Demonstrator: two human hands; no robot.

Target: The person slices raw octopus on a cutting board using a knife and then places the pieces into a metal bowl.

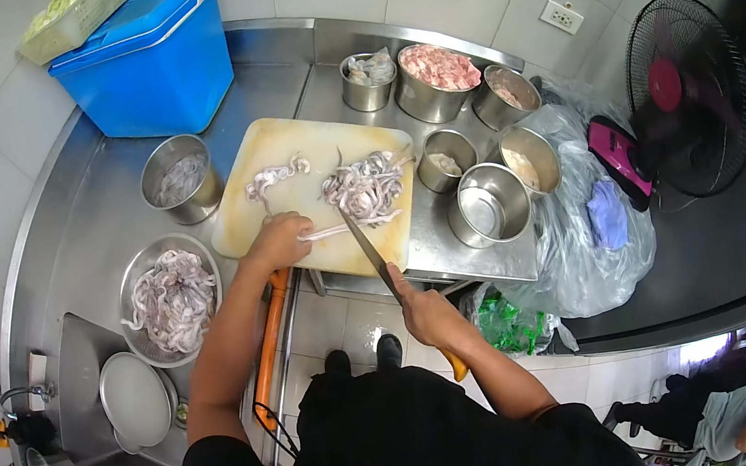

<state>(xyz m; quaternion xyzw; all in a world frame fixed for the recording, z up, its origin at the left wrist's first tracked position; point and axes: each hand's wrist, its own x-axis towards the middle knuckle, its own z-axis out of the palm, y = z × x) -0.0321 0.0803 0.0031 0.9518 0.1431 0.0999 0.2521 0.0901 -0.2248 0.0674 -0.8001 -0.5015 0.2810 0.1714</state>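
On a stained white cutting board (298, 138), my left hand (280, 242) grips one end of a pale strand of what looks like squid tentacle (335, 230). The strand stretches right across the board's front. My right hand (431, 312) holds a kitchen knife (370, 248) by its yellow handle, the blade's tip at the strand beside a pile of tentacles (369, 185). A smaller bunch of tentacles (276, 176) lies at the board's left. To the left of my left hand, a steel bowl (209, 249) holds more tentacles (174, 303).
Behind the board stand a steel pot of raw meat (438, 66) and a blue cooler (147, 78). Several steel pots, one an empty-looking pot (489, 205), crowd the right, near plastic bags (572, 273) and a fan (690, 95). A steel pot (181, 180) stands left; a sink (79, 356) lies lower left.
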